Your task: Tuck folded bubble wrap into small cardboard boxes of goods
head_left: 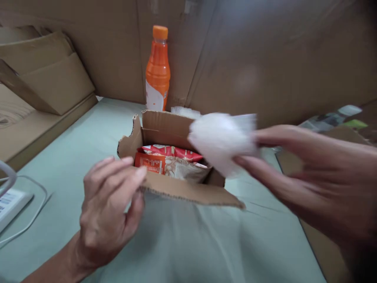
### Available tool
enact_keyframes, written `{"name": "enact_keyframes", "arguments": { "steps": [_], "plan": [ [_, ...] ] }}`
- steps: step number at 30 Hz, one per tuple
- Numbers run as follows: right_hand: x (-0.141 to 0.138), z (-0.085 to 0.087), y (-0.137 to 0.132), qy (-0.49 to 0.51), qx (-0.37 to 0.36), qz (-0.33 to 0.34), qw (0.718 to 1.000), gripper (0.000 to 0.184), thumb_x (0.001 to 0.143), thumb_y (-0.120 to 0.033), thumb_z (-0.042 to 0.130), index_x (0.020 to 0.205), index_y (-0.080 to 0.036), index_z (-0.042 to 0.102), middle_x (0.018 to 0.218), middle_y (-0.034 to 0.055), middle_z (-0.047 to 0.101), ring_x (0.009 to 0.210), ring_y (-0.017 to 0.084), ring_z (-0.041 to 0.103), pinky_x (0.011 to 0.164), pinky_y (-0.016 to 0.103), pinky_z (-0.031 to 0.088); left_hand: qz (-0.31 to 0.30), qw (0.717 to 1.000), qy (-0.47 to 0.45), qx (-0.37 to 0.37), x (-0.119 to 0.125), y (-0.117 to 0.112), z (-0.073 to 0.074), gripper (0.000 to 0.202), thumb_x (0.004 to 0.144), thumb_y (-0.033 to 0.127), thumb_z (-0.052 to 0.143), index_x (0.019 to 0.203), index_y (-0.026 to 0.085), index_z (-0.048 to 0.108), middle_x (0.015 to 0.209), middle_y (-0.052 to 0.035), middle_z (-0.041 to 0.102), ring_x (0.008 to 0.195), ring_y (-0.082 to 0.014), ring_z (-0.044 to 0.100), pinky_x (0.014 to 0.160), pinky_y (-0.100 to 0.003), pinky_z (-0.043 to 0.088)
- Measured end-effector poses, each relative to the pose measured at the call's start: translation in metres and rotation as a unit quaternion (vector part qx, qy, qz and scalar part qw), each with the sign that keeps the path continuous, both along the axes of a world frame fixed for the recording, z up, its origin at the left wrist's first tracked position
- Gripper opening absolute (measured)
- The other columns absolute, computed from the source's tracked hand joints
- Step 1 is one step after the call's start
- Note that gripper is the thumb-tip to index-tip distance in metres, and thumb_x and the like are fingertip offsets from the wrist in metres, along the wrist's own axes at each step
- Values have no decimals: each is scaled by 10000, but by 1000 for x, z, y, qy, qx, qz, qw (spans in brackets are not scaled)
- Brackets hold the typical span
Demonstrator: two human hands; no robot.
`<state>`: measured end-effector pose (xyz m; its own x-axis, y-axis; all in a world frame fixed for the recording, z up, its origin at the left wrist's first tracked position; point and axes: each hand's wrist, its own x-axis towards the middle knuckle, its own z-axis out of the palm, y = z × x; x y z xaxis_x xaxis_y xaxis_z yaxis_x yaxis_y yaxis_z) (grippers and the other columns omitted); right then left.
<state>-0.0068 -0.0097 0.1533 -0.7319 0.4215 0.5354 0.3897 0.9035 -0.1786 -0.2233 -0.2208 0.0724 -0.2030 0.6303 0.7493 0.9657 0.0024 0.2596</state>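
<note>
A small open cardboard box (188, 188) stands in front of me with a red and orange printed food packet (176, 162) inside. My left hand (113, 200) is at the box's near left corner, fingers over the front flap and thumb below, closed on its edge. Between the thumb and fingers of my right hand (297, 173) is a white bundle of foam or bubble wrap (222, 137), held above the right end of the box. The bundle is blurred, and whether anything is wrapped in it cannot be seen.
An orange drink bottle (158, 74) stands behind the box, beside some clear wrap (185, 112). Folded cardboard (53, 70) lies at left, near a white device (13, 206) with a cable. A clear bottle (330, 118) lies at right. Tall cardboard (265, 59) backs the pale green table (73, 145).
</note>
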Motion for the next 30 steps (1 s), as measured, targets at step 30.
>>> {"name": "enact_keyframes", "arguments": {
  "steps": [30],
  "plan": [
    [28, -100, -46, 6, -298, -70, 952, 409, 867, -422, 639, 1219, -213, 628, 1108, 93, 738, 887, 231, 699, 676, 334, 568, 13, 843, -537, -37, -19, -7, -61, 631, 823, 354, 701, 1408, 267, 482, 1455, -91, 522, 1317, -299, 522, 1099, -519, 458]
  ]
}}
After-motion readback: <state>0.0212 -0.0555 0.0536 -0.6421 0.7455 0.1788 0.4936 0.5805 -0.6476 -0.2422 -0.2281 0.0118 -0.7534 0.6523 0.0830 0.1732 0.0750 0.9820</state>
